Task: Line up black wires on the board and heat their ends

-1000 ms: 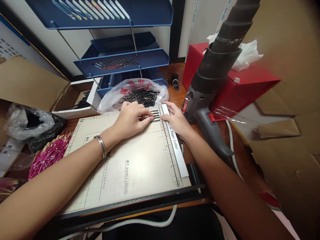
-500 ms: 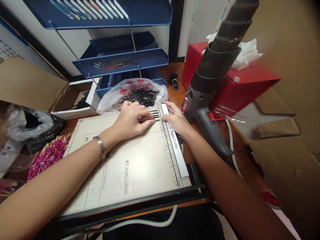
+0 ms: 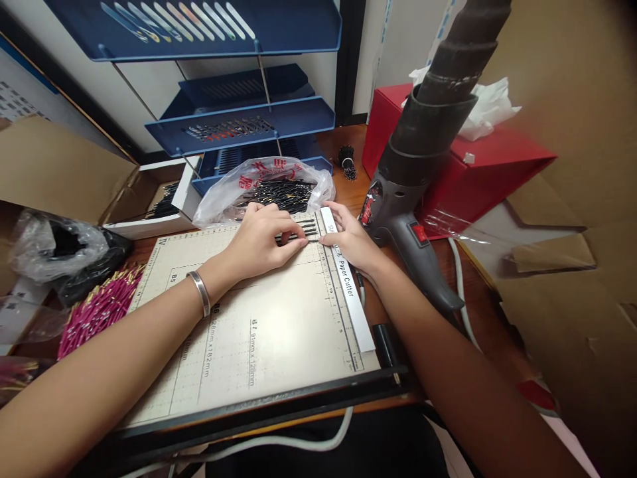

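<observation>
Several thin black pieces (image 3: 309,224) lie in a row near the top of the cream paper cutter board (image 3: 279,299), their ends at its white strip (image 3: 348,285). My left hand (image 3: 271,236) rests on the board with thumb and fingertips closed on the lowest black piece. Over the top of the white strip lies my right hand (image 3: 351,238), its thumb tip at the right end of that piece and its fingers beyond the strip. Behind them, a clear plastic bag (image 3: 213,199) holds many black pieces.
At right stand a dark heat gun (image 3: 413,153) and a red box (image 3: 497,159). Blue trays (image 3: 298,113) rise behind. Left are a white box (image 3: 144,226), magenta pieces (image 3: 102,309) and a black bag (image 3: 94,265). A white cable (image 3: 298,445) hangs in front.
My right thumb has shifted slightly down and left towards the lowest black piece. My left hand has hardly moved.
</observation>
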A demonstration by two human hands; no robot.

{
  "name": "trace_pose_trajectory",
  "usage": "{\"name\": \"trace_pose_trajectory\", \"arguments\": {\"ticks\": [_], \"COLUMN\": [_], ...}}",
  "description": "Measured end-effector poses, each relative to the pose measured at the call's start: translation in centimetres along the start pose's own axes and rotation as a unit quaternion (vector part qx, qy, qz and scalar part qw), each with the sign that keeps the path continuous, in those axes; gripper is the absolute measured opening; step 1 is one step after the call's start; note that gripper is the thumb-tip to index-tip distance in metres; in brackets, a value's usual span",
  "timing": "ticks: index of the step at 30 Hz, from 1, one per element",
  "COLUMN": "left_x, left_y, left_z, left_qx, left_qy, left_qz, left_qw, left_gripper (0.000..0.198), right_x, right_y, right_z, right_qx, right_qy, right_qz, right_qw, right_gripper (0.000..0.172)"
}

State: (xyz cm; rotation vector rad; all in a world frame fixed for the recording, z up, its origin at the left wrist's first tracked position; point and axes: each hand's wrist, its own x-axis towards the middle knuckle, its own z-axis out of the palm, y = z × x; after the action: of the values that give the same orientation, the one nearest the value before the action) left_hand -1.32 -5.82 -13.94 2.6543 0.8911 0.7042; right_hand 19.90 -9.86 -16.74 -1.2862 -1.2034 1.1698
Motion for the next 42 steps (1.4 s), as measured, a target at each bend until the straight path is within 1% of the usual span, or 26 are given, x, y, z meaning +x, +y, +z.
{"name": "trace_pose_trajectory", "arguments": {"ticks": [6,27,36,42], "left_x": [0.01,-0.07,-0.05,-0.02], "left_y": [-0.02,-0.13,-0.02,0.02], "left_z": [0.05,0.08,0.1,0.12], "left_qx": [0.001,0.009,0.005,0.007], "left_qy": [0.008,0.003,0.003,0.008], "left_qz": [0.009,0.026,0.015,0.016], "left_qw": [1.0,1.0,1.0,1.0], "left_gripper": [0.025,0.026,0.027,0.027], "right_x": [0.03,-0.16,0.12,0.17], "right_y": [-0.09,-0.23,-0.11,-0.05], "right_z": [-0.05,-0.37,-0.24,-0.19], "right_qx": [0.009,0.01,0.02,0.025], "right_qy": [-0.005,-0.032,-0.015,-0.013], "right_qz": [0.005,0.01,0.011,0.007], "right_qw": [1.0,0.999,1.0,1.0], "right_gripper": [0.086,0.087,0.083,0.084]}}
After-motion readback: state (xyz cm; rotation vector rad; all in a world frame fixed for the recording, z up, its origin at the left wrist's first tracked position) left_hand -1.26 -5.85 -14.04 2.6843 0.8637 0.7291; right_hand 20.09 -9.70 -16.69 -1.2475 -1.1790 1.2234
